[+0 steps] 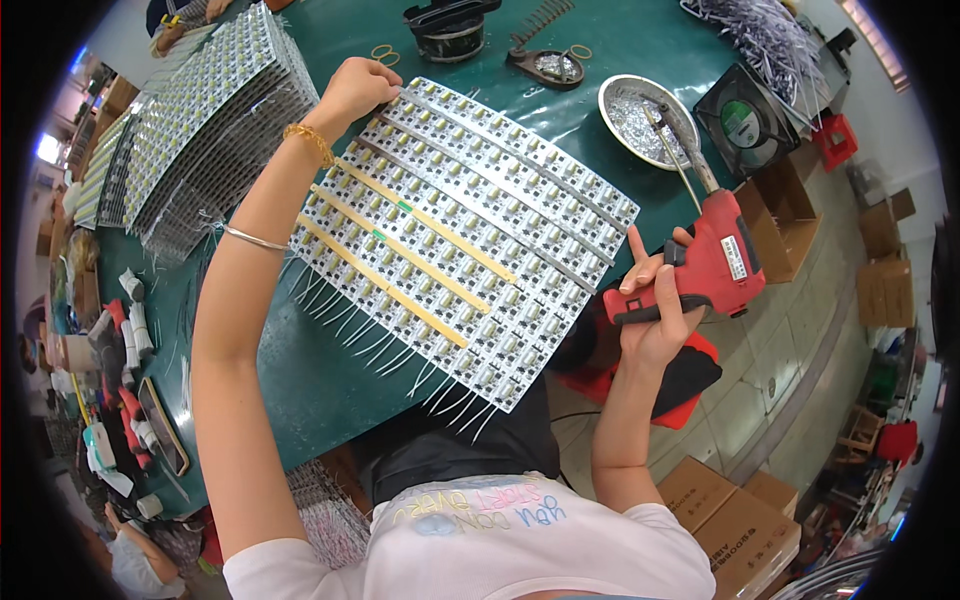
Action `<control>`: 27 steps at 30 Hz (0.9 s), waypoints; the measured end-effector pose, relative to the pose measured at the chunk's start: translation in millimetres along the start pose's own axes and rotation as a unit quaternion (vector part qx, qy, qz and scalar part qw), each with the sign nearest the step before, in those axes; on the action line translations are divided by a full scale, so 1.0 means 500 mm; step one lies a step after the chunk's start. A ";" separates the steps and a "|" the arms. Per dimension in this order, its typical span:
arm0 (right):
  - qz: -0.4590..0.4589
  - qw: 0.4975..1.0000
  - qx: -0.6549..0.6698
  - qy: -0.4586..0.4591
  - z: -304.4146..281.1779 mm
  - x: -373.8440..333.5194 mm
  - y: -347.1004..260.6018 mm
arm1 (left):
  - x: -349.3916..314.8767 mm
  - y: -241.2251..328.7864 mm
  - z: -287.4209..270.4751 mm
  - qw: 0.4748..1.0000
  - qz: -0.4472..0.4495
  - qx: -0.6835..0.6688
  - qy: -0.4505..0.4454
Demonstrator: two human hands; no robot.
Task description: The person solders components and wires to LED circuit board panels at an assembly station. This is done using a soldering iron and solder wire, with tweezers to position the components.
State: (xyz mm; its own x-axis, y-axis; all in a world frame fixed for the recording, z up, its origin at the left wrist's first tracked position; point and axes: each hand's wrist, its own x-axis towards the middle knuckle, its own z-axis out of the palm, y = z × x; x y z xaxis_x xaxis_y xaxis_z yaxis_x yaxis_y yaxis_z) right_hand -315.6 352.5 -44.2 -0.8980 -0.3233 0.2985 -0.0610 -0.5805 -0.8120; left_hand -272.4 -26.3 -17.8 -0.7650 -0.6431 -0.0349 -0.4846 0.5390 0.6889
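Observation:
A white panel of small LED circuit boards (520, 345) lies tilted across the table's near edge, short white wires hanging from its near-left side. Three yellow strips (430, 240) and several grey strips (500, 200) run along it. My left hand (355, 95) pinches the panel's far-left corner, fingers closed. In my right hand (655, 310) is a red soldering gun (725, 250), its metal nozzle pointing away over a round metal bowl (630, 120). My right index finger reaches toward the panel's right corner; whether it touches is unclear.
Stacked LED panels (215, 110) stand at the left. A soldering iron stand (548, 65), a black fan (742, 120) and a black container (448, 35) are along the far side. Hand tools (135, 420) lie at the left edge. Cardboard boxes (735, 525) stand at the lower right. Another person's hand (172, 35) shows at far left.

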 end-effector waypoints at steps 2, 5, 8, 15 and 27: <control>0.000 1.000 0.002 -0.001 0.000 0.000 0.000 | -0.001 -0.003 0.001 1.000 0.001 -0.021 0.005; 0.000 1.000 0.005 0.001 -0.002 0.000 0.002 | -0.003 -0.005 -0.002 0.999 0.012 -0.039 0.009; 0.000 1.000 0.005 0.008 -0.004 0.000 0.004 | -0.011 -0.006 -0.009 0.999 0.035 -0.040 -0.007; -0.010 1.000 0.019 0.014 -0.006 -0.001 0.010 | -0.020 -0.001 0.004 0.992 0.085 0.090 0.031; -0.014 0.999 0.034 0.021 -0.002 -0.005 0.013 | -0.001 -0.022 0.018 0.995 0.060 -0.068 0.037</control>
State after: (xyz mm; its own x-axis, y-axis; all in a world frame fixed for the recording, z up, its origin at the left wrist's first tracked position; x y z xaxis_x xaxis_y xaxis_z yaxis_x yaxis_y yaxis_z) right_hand -314.3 350.4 -50.8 -0.9143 -0.2748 0.2975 -0.0579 -0.6384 -0.7675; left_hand -270.6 -27.1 -31.9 -0.7774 -0.6205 0.1034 -0.3267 0.5387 0.7766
